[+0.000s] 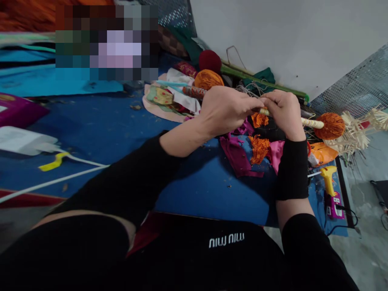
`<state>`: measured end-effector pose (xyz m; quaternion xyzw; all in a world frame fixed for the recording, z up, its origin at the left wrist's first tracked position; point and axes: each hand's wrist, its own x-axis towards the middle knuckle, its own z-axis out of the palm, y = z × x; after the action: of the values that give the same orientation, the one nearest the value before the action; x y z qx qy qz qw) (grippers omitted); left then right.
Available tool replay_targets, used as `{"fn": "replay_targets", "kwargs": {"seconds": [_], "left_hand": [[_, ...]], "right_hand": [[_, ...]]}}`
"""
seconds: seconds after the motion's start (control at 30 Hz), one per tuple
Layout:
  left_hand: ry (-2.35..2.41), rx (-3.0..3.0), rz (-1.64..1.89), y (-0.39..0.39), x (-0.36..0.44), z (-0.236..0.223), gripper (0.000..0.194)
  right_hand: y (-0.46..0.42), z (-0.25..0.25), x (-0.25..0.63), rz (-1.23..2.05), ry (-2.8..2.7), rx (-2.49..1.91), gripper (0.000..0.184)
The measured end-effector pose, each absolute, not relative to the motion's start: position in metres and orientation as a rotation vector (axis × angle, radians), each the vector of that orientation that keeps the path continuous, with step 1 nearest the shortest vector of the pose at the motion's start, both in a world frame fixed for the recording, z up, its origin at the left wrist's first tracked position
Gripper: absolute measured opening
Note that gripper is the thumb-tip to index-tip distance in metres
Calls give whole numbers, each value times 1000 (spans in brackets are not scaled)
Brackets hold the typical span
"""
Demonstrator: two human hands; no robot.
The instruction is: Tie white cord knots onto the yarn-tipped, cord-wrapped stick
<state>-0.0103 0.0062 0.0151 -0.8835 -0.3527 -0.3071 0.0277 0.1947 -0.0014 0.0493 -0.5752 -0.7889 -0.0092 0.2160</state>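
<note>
My left hand (226, 109) and my right hand (283, 111) meet above a blue mat (121, 129), both with fingers pinched closed on a thin wrapped stick (312, 123). The stick runs to the right and ends in an orange ball (332, 125) with pale straw strips (360, 131) beyond it. Small orange fabric pieces (260, 148) and magenta cloth scraps (239, 155) lie right under my hands. Both forearms wear black sleeves.
A yellow glue gun (329, 180) lies at the mat's right edge beside a pink box (336, 202). Another orange ball (208, 79), a dark red ball (209, 60), green rods (260, 81) and cloth pieces sit near the white wall. A white charger with cable (27, 141) lies at left.
</note>
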Motion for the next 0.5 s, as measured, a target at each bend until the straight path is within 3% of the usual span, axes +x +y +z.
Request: {"fn": "replay_targets", "kwargs": {"seconds": [0.5], "left_hand": [[-985,-2700,-843,13,-13,14,48]], "right_hand": [[-1,47,187,31,-2168,-1627,22]]}}
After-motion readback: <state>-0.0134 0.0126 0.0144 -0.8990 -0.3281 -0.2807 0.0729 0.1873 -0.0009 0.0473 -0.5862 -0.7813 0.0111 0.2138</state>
